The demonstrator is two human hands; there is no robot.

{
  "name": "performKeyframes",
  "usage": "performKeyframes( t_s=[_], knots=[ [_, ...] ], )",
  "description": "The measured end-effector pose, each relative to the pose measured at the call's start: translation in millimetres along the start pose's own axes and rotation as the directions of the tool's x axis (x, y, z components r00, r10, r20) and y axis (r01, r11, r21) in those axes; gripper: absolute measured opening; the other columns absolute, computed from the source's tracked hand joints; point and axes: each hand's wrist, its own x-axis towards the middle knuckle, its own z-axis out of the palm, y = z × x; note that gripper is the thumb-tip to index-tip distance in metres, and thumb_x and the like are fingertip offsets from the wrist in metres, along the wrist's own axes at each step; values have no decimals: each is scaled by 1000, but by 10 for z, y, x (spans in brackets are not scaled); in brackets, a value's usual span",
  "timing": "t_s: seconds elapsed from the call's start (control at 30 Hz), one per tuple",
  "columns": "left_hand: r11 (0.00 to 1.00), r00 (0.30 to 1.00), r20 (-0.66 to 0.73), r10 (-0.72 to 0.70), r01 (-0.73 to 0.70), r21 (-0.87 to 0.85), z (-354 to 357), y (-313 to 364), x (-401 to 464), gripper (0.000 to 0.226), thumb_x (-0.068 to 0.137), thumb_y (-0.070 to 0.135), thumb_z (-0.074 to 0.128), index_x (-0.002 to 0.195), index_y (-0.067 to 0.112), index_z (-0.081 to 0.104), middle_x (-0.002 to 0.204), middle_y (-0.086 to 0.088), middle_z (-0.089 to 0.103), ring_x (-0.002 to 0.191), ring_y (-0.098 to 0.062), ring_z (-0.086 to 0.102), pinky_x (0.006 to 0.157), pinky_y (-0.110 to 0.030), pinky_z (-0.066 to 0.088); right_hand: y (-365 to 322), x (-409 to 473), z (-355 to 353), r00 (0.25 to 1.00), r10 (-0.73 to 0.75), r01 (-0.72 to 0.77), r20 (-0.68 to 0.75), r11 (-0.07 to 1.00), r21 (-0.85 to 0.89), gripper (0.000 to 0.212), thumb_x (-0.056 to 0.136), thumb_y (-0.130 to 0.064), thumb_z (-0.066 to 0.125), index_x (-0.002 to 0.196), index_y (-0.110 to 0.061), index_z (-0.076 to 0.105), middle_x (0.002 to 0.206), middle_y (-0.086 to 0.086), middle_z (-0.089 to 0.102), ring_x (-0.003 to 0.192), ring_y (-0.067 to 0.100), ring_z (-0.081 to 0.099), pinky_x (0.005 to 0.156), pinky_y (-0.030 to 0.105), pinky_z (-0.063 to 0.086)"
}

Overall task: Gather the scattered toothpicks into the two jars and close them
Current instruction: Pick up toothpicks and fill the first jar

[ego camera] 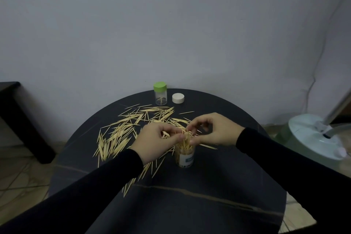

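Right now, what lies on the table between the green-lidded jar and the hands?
Head view: scattered toothpicks cover the dark table between the green-lidded jar and the left hand and right hand.

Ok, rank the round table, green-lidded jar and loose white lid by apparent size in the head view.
1. round table
2. green-lidded jar
3. white lid
Jar and lid stand side by side at the far edge, so that comparison holds.

Left hand (157, 139) and right hand (212, 131) close together, fingers curled, pinching
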Motion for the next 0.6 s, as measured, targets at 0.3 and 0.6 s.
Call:
performKeyframes(
  t_s=[0.3,0.6],
  knots=[
    [924,954,-6,301,-290,252,4,24,-38,32,88,32,65,119,41,59,84,19,62,88,10,52,81,-8,35,17,-7,2,992,50,-40,116,996,-85,52,66,-45,82,115,-39,62,102,-18,62,94,3,53,74,18,40],
    [786,904,14,427,-378,489,39,2,-47,38,95,38,42,126,28,62,108,9,58,95,-7,44,78,-22,38,22,-24,20,992,49,-35,114,992,-123,57,64,-50,82,115,-32,65,104,-15,62,96,6,53,83,28,47]
  ],
)
